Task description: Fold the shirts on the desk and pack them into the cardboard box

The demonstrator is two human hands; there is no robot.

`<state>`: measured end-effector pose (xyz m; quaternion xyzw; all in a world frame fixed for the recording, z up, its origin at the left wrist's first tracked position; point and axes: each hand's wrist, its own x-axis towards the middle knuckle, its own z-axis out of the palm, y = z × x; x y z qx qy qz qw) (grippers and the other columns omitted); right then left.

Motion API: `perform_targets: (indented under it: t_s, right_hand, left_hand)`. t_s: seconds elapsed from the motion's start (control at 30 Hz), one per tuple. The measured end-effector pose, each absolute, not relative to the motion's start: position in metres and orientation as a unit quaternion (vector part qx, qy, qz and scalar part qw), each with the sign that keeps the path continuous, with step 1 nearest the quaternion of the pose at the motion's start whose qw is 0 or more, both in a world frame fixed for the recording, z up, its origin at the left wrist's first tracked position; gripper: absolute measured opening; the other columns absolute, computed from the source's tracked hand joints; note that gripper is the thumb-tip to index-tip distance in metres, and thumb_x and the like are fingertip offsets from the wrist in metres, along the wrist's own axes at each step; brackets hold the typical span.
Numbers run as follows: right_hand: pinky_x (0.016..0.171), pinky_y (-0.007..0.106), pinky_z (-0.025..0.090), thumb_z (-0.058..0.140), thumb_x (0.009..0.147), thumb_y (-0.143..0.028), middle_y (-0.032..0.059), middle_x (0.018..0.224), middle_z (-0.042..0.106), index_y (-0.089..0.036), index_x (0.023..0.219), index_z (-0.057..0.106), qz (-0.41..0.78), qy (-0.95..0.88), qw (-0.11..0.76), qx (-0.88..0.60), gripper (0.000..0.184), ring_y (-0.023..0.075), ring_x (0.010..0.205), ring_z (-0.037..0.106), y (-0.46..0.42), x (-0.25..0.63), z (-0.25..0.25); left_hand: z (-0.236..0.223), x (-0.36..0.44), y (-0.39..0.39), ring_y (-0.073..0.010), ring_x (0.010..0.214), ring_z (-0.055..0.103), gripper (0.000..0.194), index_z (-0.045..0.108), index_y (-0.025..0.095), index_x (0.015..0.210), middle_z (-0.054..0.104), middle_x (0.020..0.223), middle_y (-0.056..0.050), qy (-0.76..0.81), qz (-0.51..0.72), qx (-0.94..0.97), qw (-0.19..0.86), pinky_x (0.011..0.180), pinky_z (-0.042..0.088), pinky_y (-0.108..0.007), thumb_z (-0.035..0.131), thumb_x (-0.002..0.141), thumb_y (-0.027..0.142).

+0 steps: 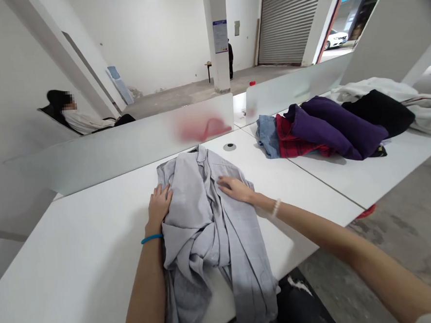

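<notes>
A light grey shirt (186, 197) lies spread on the white table (96, 246), its collar toward the low partition and its lower part rumpled, hanging over the near edge. My left hand (160, 204) rests on the shirt's left side near the shoulder, fingers apart and stretched forward. On the right front of the shirt lies my right hand (235, 188), fingers extended flat across the cloth beside the button strip. Neither hand grips the fabric visibly. Part of the shirt's left edge is hidden behind my left hand and wrist.
Folded clothes are piled at the right: a denim piece (268, 138), a red plaid one (287, 140), a purple one (339, 124), a black one (380, 112) and white ones (375, 89). A frosted partition (144, 141) runs behind. Another person (85, 118) sits beyond it.
</notes>
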<state>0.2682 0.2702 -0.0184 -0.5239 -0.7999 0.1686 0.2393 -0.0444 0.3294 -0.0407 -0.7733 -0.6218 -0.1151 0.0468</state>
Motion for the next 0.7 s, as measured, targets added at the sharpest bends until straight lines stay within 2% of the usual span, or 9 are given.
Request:
perform_targets:
  t_s: [0.13,0.2,0.27,0.3,0.33,0.4,0.5,0.6,0.7]
  right_hand:
    - [0.099,0.039,0.039,0.047,0.092,-0.037,0.0103,0.128,0.055,-0.021,0.117,0.058,0.263,-0.756,0.342,-0.493,0.032,0.0232,0.118,0.051,0.158,0.285,-0.005]
    - [0.081,0.035,0.046,0.046,0.092,-0.04,0.0074,0.1,0.065,-0.024,0.1,0.062,0.308,-0.673,0.39,-0.548,0.024,0.0222,0.093,0.059,0.098,0.292,-0.003]
    - [0.064,0.031,0.044,0.042,0.092,-0.046,0.0046,0.072,0.06,-0.023,0.073,0.059,0.38,-0.581,0.405,-0.595,0.034,0.0199,0.069,0.057,0.046,0.296,-0.011]
    - [0.061,0.031,0.042,0.042,0.091,-0.05,0.0036,0.064,0.057,-0.023,0.066,0.057,0.409,-0.538,0.411,-0.612,0.04,0.0191,0.063,0.054,0.026,0.295,-0.018]
    - [0.06,0.03,0.042,0.043,0.089,-0.054,0.0034,0.062,0.055,-0.022,0.062,0.056,0.433,-0.496,0.424,-0.621,0.044,0.0189,0.061,0.053,0.01,0.294,-0.027]
    - [0.069,0.03,0.044,0.046,0.086,-0.058,0.0044,0.07,0.06,-0.02,0.069,0.06,0.48,-0.425,0.455,-0.618,0.044,0.0201,0.072,0.056,-0.01,0.286,-0.047]
    - [0.081,0.03,0.043,0.054,0.082,-0.057,0.0039,0.087,0.061,-0.02,0.083,0.06,0.541,-0.347,0.495,-0.584,0.038,0.0207,0.089,0.056,-0.014,0.271,-0.067]
    - [0.073,0.027,0.041,0.062,0.074,-0.059,0.0003,0.075,0.053,-0.02,0.074,0.052,0.567,-0.333,0.499,-0.564,0.04,0.0171,0.077,0.051,-0.008,0.259,-0.068]
    - [0.066,0.025,0.037,0.067,0.068,-0.056,-0.002,0.069,0.048,-0.019,0.075,0.053,0.608,-0.397,0.447,-0.523,0.04,0.0141,0.068,0.046,-0.004,0.255,-0.057]
  left_hand:
    - [-0.039,-0.043,0.331,-0.029,0.13,0.04,0.047,0.05,0.014,0.13,0.044,0.141,-0.016,-0.644,-0.132,-0.753,0.034,0.104,0.033,-0.045,0.029,0.094,0.035]
    - [-0.036,-0.044,0.331,-0.027,0.128,0.042,0.047,0.053,0.013,0.128,0.049,0.137,-0.015,-0.65,-0.133,-0.748,0.028,0.104,0.034,-0.042,0.031,0.093,0.036]
    - [-0.029,-0.045,0.33,-0.0254,0.125,0.046,0.045,0.056,0.013,0.124,0.055,0.131,-0.014,-0.652,-0.129,-0.747,0.023,0.103,0.036,-0.039,0.033,0.092,0.034]
    - [-0.023,-0.045,0.329,-0.025,0.122,0.049,0.043,0.058,0.013,0.122,0.057,0.128,-0.014,-0.651,-0.125,-0.748,0.02,0.102,0.038,-0.038,0.034,0.091,0.033]
    - [-0.016,-0.045,0.329,-0.025,0.119,0.051,0.042,0.059,0.012,0.119,0.06,0.125,-0.014,-0.649,-0.12,-0.751,0.018,0.1,0.039,-0.038,0.035,0.09,0.031]
    - [0.004,-0.042,0.325,-0.0265,0.113,0.056,0.04,0.062,0.011,0.115,0.063,0.119,-0.015,-0.644,-0.108,-0.757,0.017,0.097,0.042,-0.038,0.038,0.088,0.028]
    - [0.046,-0.03,0.304,-0.0335,0.118,0.051,0.041,0.062,0.01,0.117,0.06,0.123,-0.018,-0.635,-0.101,-0.765,0.04,0.101,0.037,-0.049,0.041,0.086,0.029]
    - [0.091,-0.011,0.257,-0.0347,0.132,0.037,0.045,0.057,0.014,0.123,0.052,0.135,-0.015,-0.573,-0.154,-0.797,0.108,0.108,0.024,-0.056,0.037,0.09,0.037]
    - [0.116,0.008,0.194,-0.0303,0.133,0.037,0.048,0.055,0.019,0.125,0.055,0.133,-0.01,-0.449,-0.225,-0.849,0.16,0.11,0.025,-0.052,0.032,0.093,0.045]
